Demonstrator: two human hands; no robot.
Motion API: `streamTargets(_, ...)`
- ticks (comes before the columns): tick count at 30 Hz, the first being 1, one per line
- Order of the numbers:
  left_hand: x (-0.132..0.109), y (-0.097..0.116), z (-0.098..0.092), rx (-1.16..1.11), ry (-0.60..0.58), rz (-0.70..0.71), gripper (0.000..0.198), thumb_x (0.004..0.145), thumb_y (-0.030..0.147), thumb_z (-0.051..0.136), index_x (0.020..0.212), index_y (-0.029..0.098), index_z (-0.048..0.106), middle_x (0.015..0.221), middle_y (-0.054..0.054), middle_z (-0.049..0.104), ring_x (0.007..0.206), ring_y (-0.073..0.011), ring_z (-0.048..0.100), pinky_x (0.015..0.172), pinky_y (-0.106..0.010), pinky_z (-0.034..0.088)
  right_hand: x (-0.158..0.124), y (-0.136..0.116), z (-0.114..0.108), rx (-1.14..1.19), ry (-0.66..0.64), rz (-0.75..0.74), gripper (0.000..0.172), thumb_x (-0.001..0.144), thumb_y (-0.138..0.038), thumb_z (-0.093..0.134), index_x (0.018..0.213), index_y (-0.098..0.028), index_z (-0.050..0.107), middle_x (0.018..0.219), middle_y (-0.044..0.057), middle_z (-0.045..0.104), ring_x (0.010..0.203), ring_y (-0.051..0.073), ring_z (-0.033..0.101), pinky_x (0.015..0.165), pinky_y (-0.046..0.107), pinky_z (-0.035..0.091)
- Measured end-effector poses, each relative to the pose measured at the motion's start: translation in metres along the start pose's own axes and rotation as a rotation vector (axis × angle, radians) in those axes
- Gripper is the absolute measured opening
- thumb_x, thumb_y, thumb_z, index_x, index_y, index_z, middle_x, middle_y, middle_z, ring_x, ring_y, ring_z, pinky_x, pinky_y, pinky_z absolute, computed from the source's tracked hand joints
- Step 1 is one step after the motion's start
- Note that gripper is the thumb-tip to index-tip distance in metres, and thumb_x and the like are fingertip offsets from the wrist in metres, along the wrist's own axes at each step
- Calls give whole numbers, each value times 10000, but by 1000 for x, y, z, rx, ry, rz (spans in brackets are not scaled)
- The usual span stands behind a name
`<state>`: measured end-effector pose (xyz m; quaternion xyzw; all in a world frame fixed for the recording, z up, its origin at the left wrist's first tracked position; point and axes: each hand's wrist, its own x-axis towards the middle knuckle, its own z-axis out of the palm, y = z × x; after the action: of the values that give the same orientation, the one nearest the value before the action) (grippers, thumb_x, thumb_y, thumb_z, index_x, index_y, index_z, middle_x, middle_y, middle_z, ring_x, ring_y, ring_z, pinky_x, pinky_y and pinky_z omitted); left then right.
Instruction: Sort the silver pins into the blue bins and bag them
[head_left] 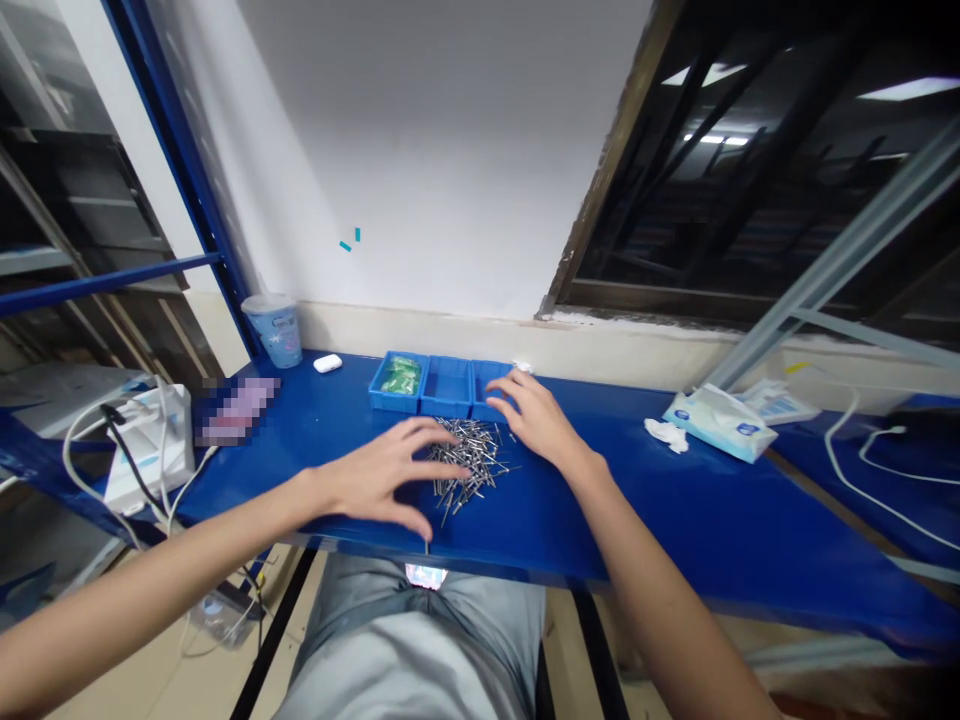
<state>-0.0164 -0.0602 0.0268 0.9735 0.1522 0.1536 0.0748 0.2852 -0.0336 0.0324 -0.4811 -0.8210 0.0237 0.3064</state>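
A loose pile of thin silver metal pins, which look like blind rivets (476,455), lies on the blue table. My left hand (382,475) is over the pile's left side, fingers spread and thumb toward the table's front edge. One thin pin-like piece shows just below that thumb. At the pile's far right, my right hand (536,420) reaches over the right blue bin (484,408), its thumb and fingers apart with nothing visible between them. The middle blue bin (448,388) stands beside it. Green packets (401,376) fill the left blue bin (394,404).
A lidded paper cup (276,330) and a white case (328,363) stand at the back left. White power strips with cables (161,450) lie at the left edge. To the right are a tissue pack (720,425) and a crumpled tissue (666,435). A lit phone (426,576) shows below the table edge.
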Motion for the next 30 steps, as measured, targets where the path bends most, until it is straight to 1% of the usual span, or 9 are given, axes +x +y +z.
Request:
streamTargets(1, -3, 11, 6, -7, -33, 28, 820, 846, 702, 714, 1574, 446, 437, 1652, -85, 374, 1513, -398, 298, 1227, -625, 314, -8, -2, -6, 53, -85, 26, 241, 1026, -341, 539, 1155, -251, 722, 1004, 74, 703, 935, 251, 667, 886, 390, 519)
streamTargets(3, -6, 22, 18, -6, -66, 45, 784, 881, 675, 693, 1582, 480, 403, 1701, -62, 297, 1553, -418, 237, 1231, -667, 286, -29, -5, -13, 158, -318, 101, 204, 995, -334, 589, 1130, -257, 721, 813, 21, 701, 740, 209, 650, 719, 317, 497)
streamTargets(5, -4, 22, 28, -7, -60, 24, 769, 900, 664, 678, 1588, 493, 381, 1710, -59, 284, 1554, -440, 241, 1209, -709, 291, -50, -6, -15, 130, -433, 144, 204, 971, -237, 584, 1116, -248, 728, 810, 25, 713, 750, 206, 656, 699, 296, 467)
streamTargets(8, 7, 10, 37, -3, -23, -19, 880, 855, 703, 703, 1617, 472, 327, 1714, -90, 270, 1547, -480, 238, 1165, -752, 311, -72, -8, -10, -3, -391, 153, 219, 948, -156, 562, 1086, -248, 706, 944, 56, 739, 880, 230, 675, 763, 306, 446)
streamTargets(10, 17, 0, 40, 13, 6, -33, 915, 830, 723, 715, 1618, 475, 320, 1719, -96, 251, 1545, -491, 228, 1151, -757, 317, -75, -10, -5, -25, -375, 144, 183, 969, -146, 521, 1002, -243, 672, 949, 55, 732, 883, 225, 672, 764, 298, 430)
streamTargets(13, 32, -14, 42, 48, 16, -38, 961, 797, 770, 711, 1620, 481, 309, 1722, -93, 235, 1520, -491, 250, 1155, -737, 309, -68, -10, 2, -48, -395, 159, 179, 982, -144, 506, 871, -235, 613, 853, 44, 712, 817, 216, 661, 706, 280, 391)
streamTargets(18, 52, -32, 46, 112, 12, -70, 929, 839, 813, 614, 1632, 436, 310, 1630, -159, 353, 1400, -467, 382, 1086, -697, 375, -46, -6, 9, -74, -438, 153, 197, 948, -90, 512, 846, -228, 608, 876, 54, 726, 831, 209, 668, 670, 268, 344)
streamTargets(26, 41, -38, 42, 75, 57, -112, 856, 892, 791, 563, 1614, 371, 373, 1568, -164, 407, 1368, -417, 395, 1105, -632, 377, -31, -9, 1, -64, -454, 166, 210, 890, -77, 576, 740, -224, 581, 701, 3, 644, 663, 164, 558, 607, 269, 288)
streamTargets(30, 40, -39, 38, 44, 153, -154, 639, 1022, 646, 474, 1577, 332, 433, 1509, -141, 476, 1341, -355, 432, 1118, -560, 395, -23, -3, -10, -38, -393, 154, 208, 875, -67, 563, 749, -220, 628, 728, 6, 669, 655, 154, 555, 616, 272, 303)
